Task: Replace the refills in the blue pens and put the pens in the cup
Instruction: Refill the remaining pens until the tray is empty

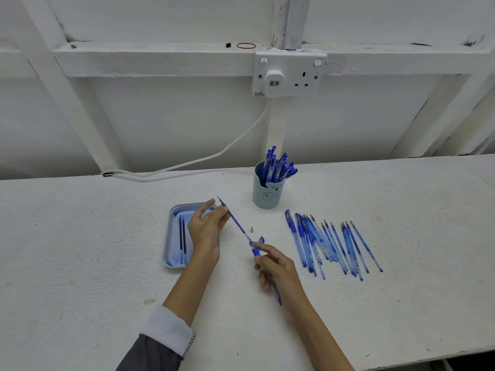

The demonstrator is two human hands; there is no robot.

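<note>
Head view: cup at the back of the bench, packed with upright blue pens. Tray on the left holds two dark refills. Left hand pinches a refill near its tip. Its lower end sits in the pen barrel, gripped by the right hand. Small tip cone lies between tray and cup. Row of pens and refills lies right of the hands, well back from the bench's front edge. Bench runs wide past the tray and the row.
</note>
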